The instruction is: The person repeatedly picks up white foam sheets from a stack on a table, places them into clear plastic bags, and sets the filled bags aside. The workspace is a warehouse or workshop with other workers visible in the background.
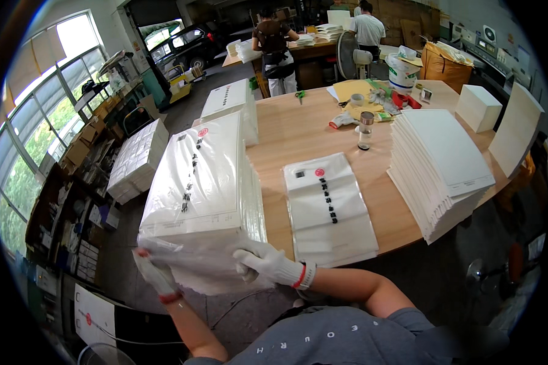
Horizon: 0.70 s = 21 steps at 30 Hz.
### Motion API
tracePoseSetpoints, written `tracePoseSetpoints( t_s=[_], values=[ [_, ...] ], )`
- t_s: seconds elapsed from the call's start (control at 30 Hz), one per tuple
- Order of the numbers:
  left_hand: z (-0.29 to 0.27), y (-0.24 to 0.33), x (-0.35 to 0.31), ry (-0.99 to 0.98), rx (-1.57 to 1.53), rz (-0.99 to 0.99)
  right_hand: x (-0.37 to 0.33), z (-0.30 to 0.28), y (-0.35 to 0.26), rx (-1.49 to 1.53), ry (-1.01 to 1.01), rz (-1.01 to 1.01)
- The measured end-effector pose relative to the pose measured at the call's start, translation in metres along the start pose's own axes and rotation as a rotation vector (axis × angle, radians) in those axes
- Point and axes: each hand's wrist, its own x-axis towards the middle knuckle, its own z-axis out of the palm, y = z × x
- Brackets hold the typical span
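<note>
A tall stack of white paper packs in clear plastic bags (195, 182) stands at the table's left edge, black characters and a red mark on its top. Loose film hangs from the top bag's near end. My left hand (155, 274), in a white glove with a red cuff, grips the film at the near left corner. Gloved as well, my right hand (266, 263) has its fingers curled on the film at the near right corner. To the right, a flat plastic bag (330, 210) with similar printing lies on the wooden table (286, 128).
At right stands a tall stack of white sheets (438, 158), a smaller white block (478, 108) behind it. A glass bottle (365, 131), gloves (345, 120), green scissors (300, 96) and a white bucket (402, 70) are farther back. Two people work at a far table.
</note>
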Motion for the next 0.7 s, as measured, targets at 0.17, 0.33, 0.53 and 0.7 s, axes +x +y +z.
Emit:
tracePoseSetpoints(
  t_s=[0.17,0.33,0.53,0.7],
  values=[
    [-0.016,-0.139,-0.173,0.197,0.469,-0.151,-0.062,-0.057,0.078,-0.157,0.251,0.123],
    [0.116,-0.217,-0.260,-1.063,0.990,-0.232,-0.177,-0.117,0.133,-0.028,0.525,0.514],
    [0.199,-0.310,-0.248,-1.237,1.263,0.239,-0.219,-0.133,0.121,0.195,0.794,0.463],
    [0.221,-0.303,-0.211,-1.266,1.116,-0.271,-0.188,-0.155,0.105,0.162,0.749,0.358]
  ],
)
